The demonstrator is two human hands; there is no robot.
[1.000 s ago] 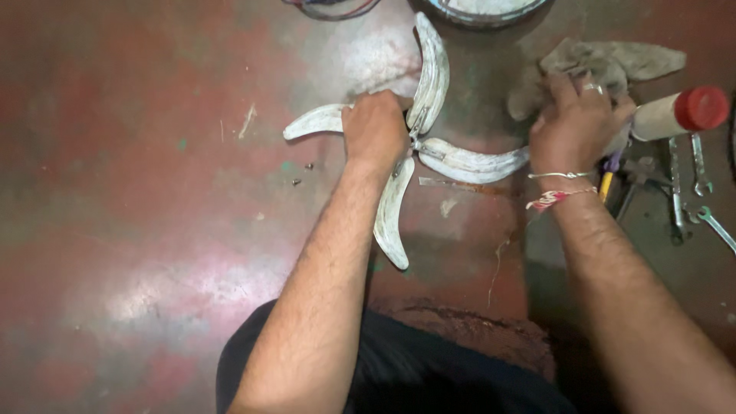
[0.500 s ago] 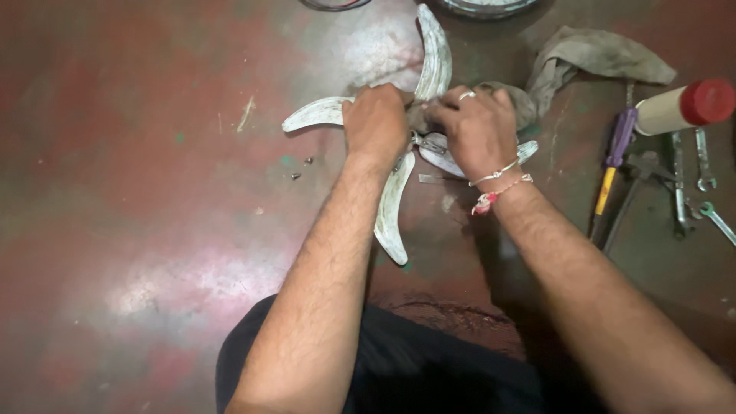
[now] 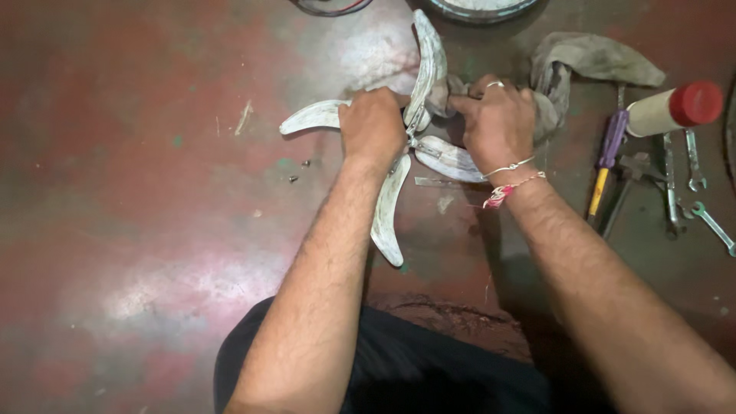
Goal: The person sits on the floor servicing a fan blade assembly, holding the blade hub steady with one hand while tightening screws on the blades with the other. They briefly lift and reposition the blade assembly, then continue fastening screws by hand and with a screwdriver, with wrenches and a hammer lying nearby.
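**Both hands on fan blade assembly, rag at the hub**

Nearest to us: dark trousers at the bottom edge, two bare forearms reaching forward over the red floor. Right wrist carries a thread band and a thin bangle.

Next out, the fan blade assembly lies flat on the floor, four pale curved blades meeting at a central hub. One blade points back toward us, one left, one away, one right under the right hand.

Our left hand sits on the hub, grip closed over it and the root of the left blade, pressing down. Our right hand has its grip closed on a bunched grey rag, fingertips pushed against the far blade just beside the hub. A ring shows on one finger.

Small screws lie loose on the floor left of the hub, near the left blade.

Right of the hands: a purple and yellow screwdriver, a few spanners, and a pale can with a red cap lying on its side. Farthest off, a round rim and some wire cut by the top edge, too cropped to identify.

Judgement on doing this well: we keep the left hand firm so the assembly cannot spin, work the rag along the blade from root outward, and keep it clear of the loose screws.
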